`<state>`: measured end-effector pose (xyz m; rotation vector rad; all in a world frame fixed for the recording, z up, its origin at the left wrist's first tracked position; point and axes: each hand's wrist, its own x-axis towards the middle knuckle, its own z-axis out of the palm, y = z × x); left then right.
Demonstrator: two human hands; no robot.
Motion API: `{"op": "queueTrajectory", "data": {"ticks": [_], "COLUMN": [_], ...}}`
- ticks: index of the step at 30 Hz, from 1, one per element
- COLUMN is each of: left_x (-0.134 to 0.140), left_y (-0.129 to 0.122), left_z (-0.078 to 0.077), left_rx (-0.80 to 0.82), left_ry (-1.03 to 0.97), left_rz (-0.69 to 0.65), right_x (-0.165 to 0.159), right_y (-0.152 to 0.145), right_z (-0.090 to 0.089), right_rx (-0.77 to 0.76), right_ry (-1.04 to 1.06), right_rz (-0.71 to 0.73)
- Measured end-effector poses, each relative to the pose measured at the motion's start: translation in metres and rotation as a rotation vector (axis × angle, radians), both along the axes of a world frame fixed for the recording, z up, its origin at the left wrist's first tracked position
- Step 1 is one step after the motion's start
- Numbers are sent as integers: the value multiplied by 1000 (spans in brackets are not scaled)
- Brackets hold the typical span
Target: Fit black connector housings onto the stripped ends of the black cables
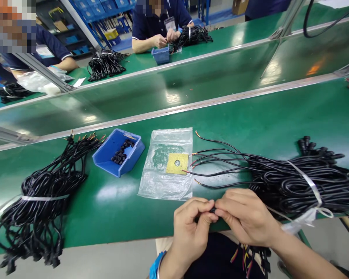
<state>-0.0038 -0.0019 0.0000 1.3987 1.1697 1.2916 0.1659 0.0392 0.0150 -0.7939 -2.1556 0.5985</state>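
Both hands meet over the table's front edge, fingertips pinched together. My left hand (193, 226) is closed on a small black part (213, 209), mostly covered by the fingers. From the other side, my right hand (246, 217) pinches the same part with thumb and fingers. Right behind it lies a tied bundle of black cables (287, 182), several bare-ended cables reaching left. A clear plastic bag (154, 180) with a yellow square card (170, 166) lies flat beyond the hands. Left of it, a blue bin (109, 155) holds small black parts (120, 153).
Another tied cable bundle (46, 186) overhangs the table's front left edge. A metal rail (163, 112) runs across behind the green tabletop (110, 217). Beyond it, a co-worker (159, 27) handles parts near a smaller blue bin (161, 56). Coloured wire ends (246, 257) hang below my right hand.
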Motion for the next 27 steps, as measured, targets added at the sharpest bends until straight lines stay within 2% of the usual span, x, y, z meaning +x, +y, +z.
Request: {"op": "queueTrajectory", "data": {"ticks": [3,8,15,18,21,24,27], "left_x": [0,0,1,2,1,-1,-3], "left_y": [0,-1,3,3,2,0,0], "left_z": [1,1,2,3,2,1,1], "left_rx": [-44,-166,-35,-37,-138,-247,-285], "left_ry": [-26,-181,-4,13,-108,-329,-493], "left_rz": [-21,20,7,18,25,51,41], "right_x": [0,2,4,4,4,5,5], "right_y": [1,2,-1,0,0,1,1], "right_z": [2,3,-3,-2,0,0,0], "right_rx": [-7,-56,-21,-16,-36,-58,-62], "right_ry": [8,22,-33,-10,3,-1,-25], "right_rz": [19,-36,1,-18,-49,-67,-67]}}
